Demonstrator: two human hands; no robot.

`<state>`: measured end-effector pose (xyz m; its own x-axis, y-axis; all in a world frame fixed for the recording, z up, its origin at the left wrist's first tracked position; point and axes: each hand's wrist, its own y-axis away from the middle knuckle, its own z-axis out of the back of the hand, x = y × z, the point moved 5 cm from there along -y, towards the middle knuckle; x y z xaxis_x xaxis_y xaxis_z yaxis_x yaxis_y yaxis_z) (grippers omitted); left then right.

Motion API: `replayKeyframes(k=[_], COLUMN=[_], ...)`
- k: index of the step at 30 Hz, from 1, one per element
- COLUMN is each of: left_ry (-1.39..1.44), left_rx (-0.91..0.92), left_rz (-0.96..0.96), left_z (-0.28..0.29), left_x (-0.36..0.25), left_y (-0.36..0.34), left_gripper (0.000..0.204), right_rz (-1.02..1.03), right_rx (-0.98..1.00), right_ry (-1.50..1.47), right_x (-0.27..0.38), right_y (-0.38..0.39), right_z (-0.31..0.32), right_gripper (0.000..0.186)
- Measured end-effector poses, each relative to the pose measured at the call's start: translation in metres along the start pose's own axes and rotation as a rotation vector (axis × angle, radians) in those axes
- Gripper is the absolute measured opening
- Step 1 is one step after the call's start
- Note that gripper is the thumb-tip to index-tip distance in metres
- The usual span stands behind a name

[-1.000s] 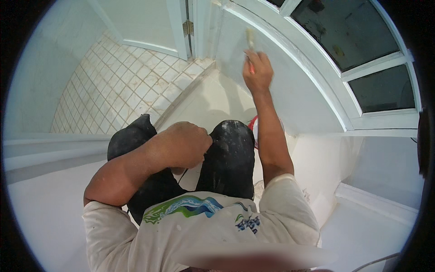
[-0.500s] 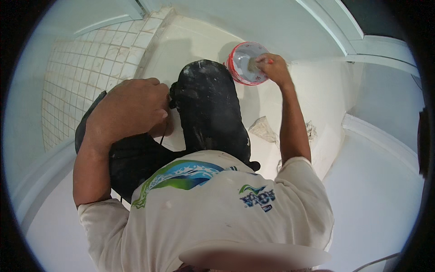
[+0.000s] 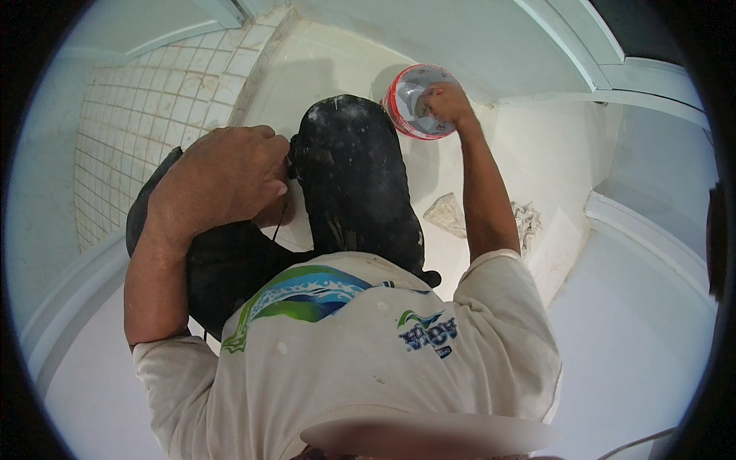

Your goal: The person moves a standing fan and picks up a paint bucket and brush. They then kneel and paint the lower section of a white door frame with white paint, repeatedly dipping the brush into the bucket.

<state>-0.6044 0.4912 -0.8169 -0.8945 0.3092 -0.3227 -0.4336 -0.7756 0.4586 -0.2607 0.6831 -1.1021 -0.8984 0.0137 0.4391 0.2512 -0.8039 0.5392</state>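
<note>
A red-rimmed bucket point(image 3: 392, 101) with a whitish-grey inside stands on the pale floor beyond my right knee. My right hand point(image 3: 447, 106) reaches into it, fingers closed round a brush point(image 3: 422, 106). Only the brush's brownish head shows; its handle is hidden by the hand. My left hand point(image 3: 222, 172) rests by my bent left leg, its fingers curled and the thumb lying along them. Nothing sticks out of that hand, though its palm is turned out of sight.
Crumpled off-white cloths point(image 3: 447, 215) lie on the floor near my right forearm. Small white tiles point(image 3: 165, 115) with brownish joints cover an area to the left. Pale walls point(image 3: 429, 34) close in behind the bucket and on both sides. My black-trousered knee point(image 3: 349, 146) rises between my hands.
My right hand has moved a little left and deeper over the bucket with the brush, and its red handle no longer shows. My left hand stays in place.
</note>
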Motion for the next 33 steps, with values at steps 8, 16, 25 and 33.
replayKeyframes(k=[8,16,25,33], left_ry=[-0.050,-0.077,-0.057,0.005], left_rx=[0.010,-0.042,-0.045,0.101], left_rz=[0.000,0.007,-0.082,-0.150], left_z=[-0.027,-0.040,-0.009,-0.013], left_x=[-0.017,-0.052,-0.046,-0.007], left_y=[0.022,0.056,0.138,0.148], left_gripper=[0.021,0.025,0.032,0.033], right_rz=[0.042,0.017,0.109,0.382], right_rx=[-0.016,-0.086,-0.434,-0.379], right_ry=[-1.136,-1.222,-1.347,-0.919], right_x=[-0.044,-0.082,0.002,0.229], right_y=[0.157,0.216,0.293,0.141], right_z=[0.002,-0.071,-0.114,-0.059], right_gripper=[0.039,0.025,0.032,0.032])
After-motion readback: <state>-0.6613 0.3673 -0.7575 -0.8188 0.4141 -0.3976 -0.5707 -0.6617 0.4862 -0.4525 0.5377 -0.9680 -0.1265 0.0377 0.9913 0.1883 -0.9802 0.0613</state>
